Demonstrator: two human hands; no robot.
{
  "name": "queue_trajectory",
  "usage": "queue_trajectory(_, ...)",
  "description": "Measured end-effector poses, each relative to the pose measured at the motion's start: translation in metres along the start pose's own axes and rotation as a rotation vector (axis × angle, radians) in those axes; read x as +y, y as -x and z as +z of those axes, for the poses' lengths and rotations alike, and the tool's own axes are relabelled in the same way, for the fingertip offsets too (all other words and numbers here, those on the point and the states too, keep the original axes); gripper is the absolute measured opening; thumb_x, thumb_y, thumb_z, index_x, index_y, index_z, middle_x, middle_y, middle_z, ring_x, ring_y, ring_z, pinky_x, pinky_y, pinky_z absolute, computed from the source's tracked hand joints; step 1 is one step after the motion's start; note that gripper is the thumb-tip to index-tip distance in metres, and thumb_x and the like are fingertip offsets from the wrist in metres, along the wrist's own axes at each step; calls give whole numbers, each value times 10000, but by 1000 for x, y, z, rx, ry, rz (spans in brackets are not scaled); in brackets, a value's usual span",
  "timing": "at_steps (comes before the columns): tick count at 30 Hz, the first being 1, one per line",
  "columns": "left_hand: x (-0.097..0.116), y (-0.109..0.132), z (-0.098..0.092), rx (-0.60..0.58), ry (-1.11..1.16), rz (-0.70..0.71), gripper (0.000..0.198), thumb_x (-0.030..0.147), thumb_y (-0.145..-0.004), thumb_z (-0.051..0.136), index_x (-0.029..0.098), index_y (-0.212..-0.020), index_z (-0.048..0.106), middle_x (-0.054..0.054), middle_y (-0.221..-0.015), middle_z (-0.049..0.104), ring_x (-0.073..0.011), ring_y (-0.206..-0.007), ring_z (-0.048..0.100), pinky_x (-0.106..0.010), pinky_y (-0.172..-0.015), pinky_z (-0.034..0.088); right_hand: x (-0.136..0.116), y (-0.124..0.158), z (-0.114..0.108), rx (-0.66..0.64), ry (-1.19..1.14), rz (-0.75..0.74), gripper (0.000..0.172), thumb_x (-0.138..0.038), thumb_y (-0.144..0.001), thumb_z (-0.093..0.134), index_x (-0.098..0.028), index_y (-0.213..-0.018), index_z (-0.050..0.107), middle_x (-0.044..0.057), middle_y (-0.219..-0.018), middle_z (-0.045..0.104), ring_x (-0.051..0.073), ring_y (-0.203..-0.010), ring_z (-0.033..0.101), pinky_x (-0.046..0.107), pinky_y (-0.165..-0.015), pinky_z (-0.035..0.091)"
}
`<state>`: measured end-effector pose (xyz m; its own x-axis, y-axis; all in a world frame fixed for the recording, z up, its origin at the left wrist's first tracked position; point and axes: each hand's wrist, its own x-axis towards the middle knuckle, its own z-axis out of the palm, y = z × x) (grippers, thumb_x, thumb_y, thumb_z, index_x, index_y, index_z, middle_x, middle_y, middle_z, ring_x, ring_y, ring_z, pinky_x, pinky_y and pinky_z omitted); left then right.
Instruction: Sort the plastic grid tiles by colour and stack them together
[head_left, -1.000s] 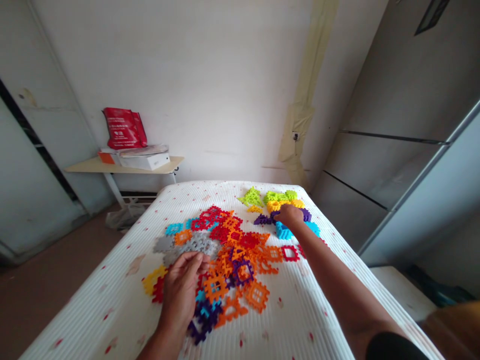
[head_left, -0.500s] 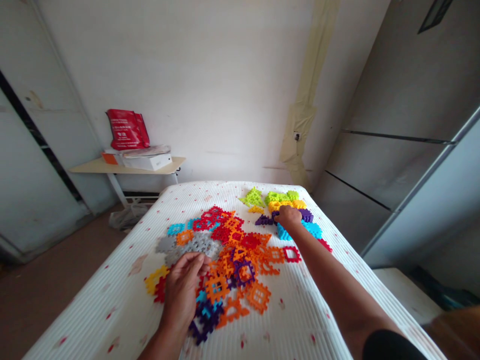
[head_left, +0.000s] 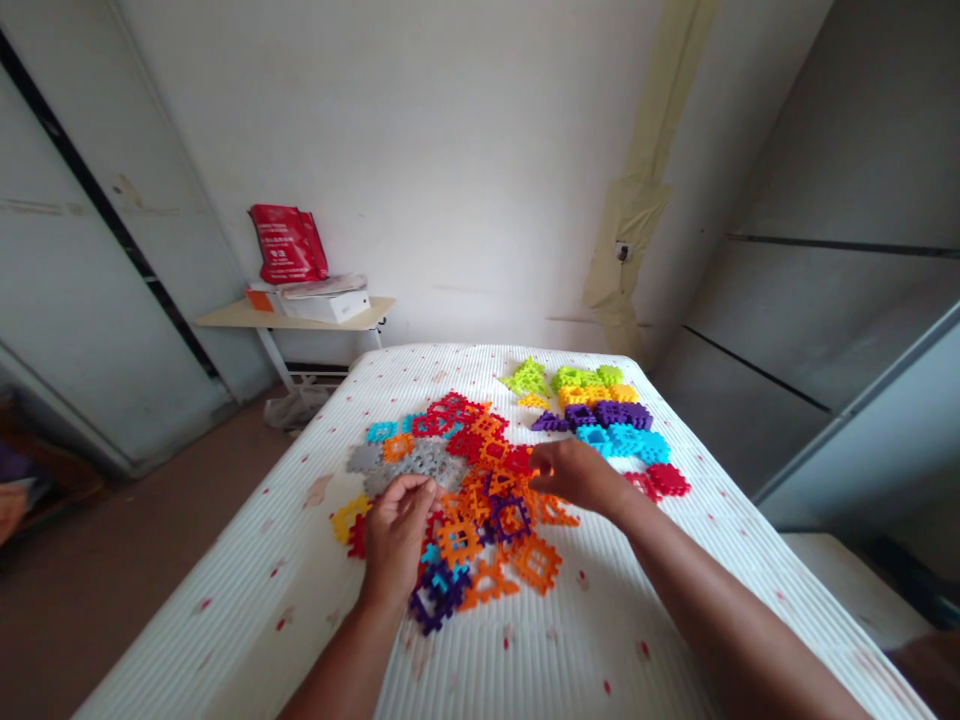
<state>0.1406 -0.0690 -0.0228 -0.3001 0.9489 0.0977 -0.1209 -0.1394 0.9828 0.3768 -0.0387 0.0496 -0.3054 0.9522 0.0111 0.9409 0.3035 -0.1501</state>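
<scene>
A mixed pile of flat plastic interlocking tiles (head_left: 487, 500), mostly orange with red, purple, blue and grey ones, lies mid-mattress (head_left: 247, 590). My left hand (head_left: 394, 535) rests on the pile's left side, fingers curled together with their tips on the grey tiles (head_left: 424, 462). My right hand (head_left: 574, 475) hovers over the pile's right side, fingers bent and close together by a red tile (head_left: 519, 460). What either hand holds is hidden. Behind it lie sorted groups: lime green (head_left: 581, 377), yellow (head_left: 596, 394), purple (head_left: 611, 412), blue (head_left: 626, 442), red (head_left: 660, 482).
The white mattress drops to a brown floor (head_left: 112, 560) on the left. A small side table (head_left: 300, 318) against the back wall carries a red bag (head_left: 289, 245) and a white box (head_left: 334, 306). Grey panels (head_left: 825, 300) stand close along the right.
My right hand has drawn back from the sorted groups at the far right to the mixed pile. The left hand stays on the pile's left side. The camera has shifted left.
</scene>
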Motion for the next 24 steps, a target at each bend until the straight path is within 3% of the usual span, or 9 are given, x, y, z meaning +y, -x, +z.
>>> queue_trajectory(4, -1, 1, 0, -52, -133, 59, 260, 414, -704, 645, 167, -775, 602, -6, -651, 632, -132, -607, 563, -225, -593, 444, -24, 11, 18, -91, 22, -27, 260, -320, -769, 583, -239, -1011, 636, 42, -904, 690, 187, -804, 638, 241, -631, 407)
queue_trajectory(9, 1, 4, 3, -113, -270, 122, 260, 425, -704, 616, 167, -734, 608, 7, -591, 590, -130, -553, 529, -220, -543, 421, -37, 9, 28, -125, 94, -12, 183, -248, -777, 539, -188, -923, 634, 83, -894, 680, 208, -796, 630, 253, -600, 388)
queue_trajectory(15, 3, 6, 4, -171, -313, 149, 245, 418, -694, 617, 173, -709, 623, 5, -592, 590, -139, -565, 533, -223, -551, 420, -29, 7, 24, -117, -231, -71, 75, -151, -668, 612, -181, -735, 602, -21, -685, 589, 94, -607, 502, 189, -503, 280)
queue_trajectory(19, 3, 7, 7, -232, -274, 126, 262, 420, -691, 622, 169, -759, 645, -19, -651, 624, -162, -634, 568, -242, -603, 446, -27, 9, 18, 1, -522, -196, 112, -87, -664, 612, -169, -669, 535, -59, -616, 492, 63, -551, 422, 166, -483, 275)
queue_trajectory(24, 3, 6, 9, -233, -212, 38, 322, 449, -676, 636, 165, -826, 661, -31, -688, 642, -170, -644, 578, -251, -608, 450, -33, 11, 23, 310, -564, -374, 172, -28, -683, 554, -185, -739, 511, -27, -726, 531, 93, -655, 492, 185, -601, 371)
